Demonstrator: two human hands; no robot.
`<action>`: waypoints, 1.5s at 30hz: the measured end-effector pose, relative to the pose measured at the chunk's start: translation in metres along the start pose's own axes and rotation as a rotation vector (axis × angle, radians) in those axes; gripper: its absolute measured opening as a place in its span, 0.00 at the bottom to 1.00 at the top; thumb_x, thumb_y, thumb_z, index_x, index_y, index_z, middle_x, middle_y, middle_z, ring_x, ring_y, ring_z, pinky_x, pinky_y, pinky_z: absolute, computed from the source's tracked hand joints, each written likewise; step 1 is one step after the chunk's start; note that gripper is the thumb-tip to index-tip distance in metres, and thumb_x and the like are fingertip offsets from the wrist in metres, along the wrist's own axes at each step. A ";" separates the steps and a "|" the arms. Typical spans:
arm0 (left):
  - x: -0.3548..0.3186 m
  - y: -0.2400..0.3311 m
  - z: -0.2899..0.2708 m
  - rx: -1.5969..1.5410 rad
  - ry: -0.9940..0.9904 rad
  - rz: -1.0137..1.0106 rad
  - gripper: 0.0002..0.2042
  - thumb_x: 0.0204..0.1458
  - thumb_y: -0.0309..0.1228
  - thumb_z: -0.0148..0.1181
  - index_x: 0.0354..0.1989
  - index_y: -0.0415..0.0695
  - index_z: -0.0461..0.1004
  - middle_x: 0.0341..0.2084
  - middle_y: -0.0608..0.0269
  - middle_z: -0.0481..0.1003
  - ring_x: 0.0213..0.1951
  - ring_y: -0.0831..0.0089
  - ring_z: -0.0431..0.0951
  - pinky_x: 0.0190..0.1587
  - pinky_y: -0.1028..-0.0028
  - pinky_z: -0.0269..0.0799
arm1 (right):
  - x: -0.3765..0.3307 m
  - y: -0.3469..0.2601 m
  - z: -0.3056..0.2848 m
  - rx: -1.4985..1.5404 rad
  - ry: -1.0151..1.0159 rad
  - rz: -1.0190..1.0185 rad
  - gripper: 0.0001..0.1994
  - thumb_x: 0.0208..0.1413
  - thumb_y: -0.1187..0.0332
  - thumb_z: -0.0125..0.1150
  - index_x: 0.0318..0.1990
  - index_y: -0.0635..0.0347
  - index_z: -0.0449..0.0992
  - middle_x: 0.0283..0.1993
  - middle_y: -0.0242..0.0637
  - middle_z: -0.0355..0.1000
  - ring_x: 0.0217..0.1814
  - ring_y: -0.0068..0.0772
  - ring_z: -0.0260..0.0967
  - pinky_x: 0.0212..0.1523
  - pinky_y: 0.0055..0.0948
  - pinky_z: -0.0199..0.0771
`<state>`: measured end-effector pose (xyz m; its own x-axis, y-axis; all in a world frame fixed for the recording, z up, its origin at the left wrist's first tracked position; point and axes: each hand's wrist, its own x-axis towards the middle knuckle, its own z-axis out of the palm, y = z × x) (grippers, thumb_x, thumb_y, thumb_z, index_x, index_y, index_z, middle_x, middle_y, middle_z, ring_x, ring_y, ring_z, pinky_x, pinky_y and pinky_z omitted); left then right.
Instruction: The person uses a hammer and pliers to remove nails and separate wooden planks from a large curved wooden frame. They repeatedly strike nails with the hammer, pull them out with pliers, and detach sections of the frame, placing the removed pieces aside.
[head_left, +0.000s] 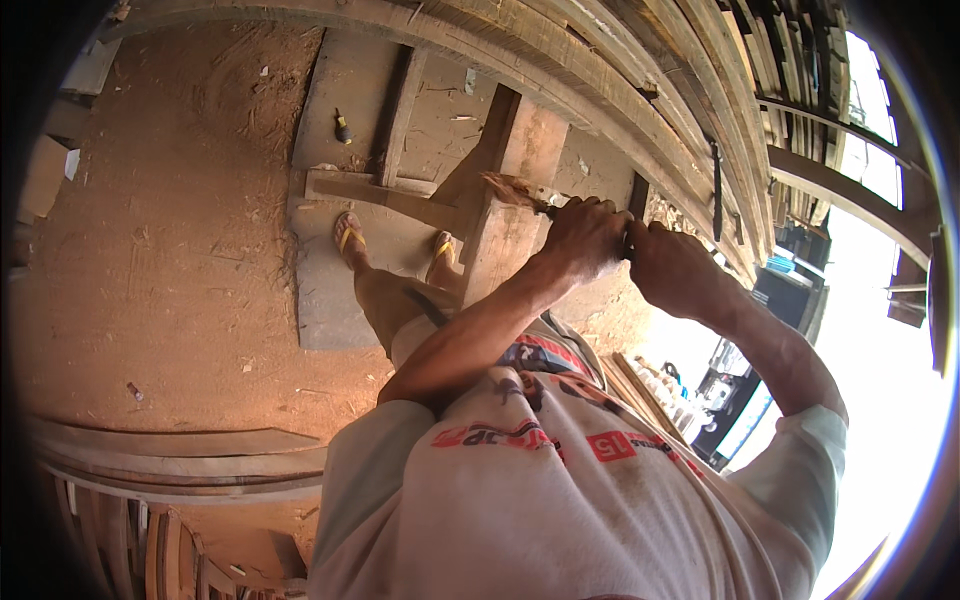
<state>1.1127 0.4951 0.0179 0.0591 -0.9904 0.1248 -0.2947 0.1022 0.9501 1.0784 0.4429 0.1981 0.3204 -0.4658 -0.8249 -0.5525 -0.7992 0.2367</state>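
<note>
My left hand is closed in a fist at the end of a wooden beam. Right beside it, my right hand is also closed. Both grip a dark-handled tool, mostly covered by my fingers, so I cannot make out its kind. Just beyond the left knuckles, a small metal part shows above the beam. Curled brown wood shavings lie there on the beam's top. The beam stretches away from my body, between my hands and my legs.
Long stacked planks arch across the far side and right. A wooden frame stands by my sandalled feet. A black-and-yellow screwdriver lies on a grey board. More boards are at lower left; scraps litter the brown floor.
</note>
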 end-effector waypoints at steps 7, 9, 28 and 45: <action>0.005 0.003 -0.011 0.021 -0.091 -0.003 0.11 0.57 0.42 0.64 0.37 0.48 0.81 0.33 0.55 0.82 0.41 0.57 0.84 0.50 0.58 0.78 | -0.001 0.015 0.007 0.026 0.117 -0.098 0.14 0.63 0.72 0.54 0.54 0.70 0.70 0.38 0.57 0.75 0.38 0.59 0.79 0.42 0.51 0.81; 0.006 0.004 -0.009 0.036 -0.114 0.005 0.11 0.57 0.42 0.64 0.37 0.48 0.81 0.33 0.55 0.82 0.41 0.58 0.84 0.49 0.58 0.78 | -0.001 0.020 0.011 0.035 0.126 -0.114 0.14 0.63 0.72 0.55 0.54 0.69 0.69 0.39 0.56 0.75 0.38 0.59 0.79 0.41 0.51 0.81; -0.044 -0.080 -0.103 0.373 0.055 -0.056 0.52 0.32 0.40 0.86 0.70 0.45 0.62 0.63 0.50 0.67 0.68 0.52 0.63 0.72 0.53 0.58 | 0.032 0.037 0.003 0.000 -0.207 0.148 0.11 0.69 0.68 0.48 0.50 0.67 0.71 0.44 0.56 0.78 0.52 0.59 0.78 0.54 0.53 0.77; -0.024 -0.137 -0.058 0.174 -0.109 0.166 0.25 0.40 0.40 0.79 0.45 0.46 0.76 0.46 0.60 0.75 0.55 0.59 0.74 0.62 0.57 0.68 | 0.034 0.074 0.045 0.046 0.072 -0.118 0.10 0.69 0.65 0.55 0.46 0.63 0.67 0.34 0.55 0.74 0.35 0.62 0.78 0.34 0.55 0.78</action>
<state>1.2067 0.5107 -0.0988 -0.1038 -0.9666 0.2342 -0.4523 0.2556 0.8545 1.0138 0.3849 0.1649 0.4387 -0.3972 -0.8061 -0.5422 -0.8323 0.1151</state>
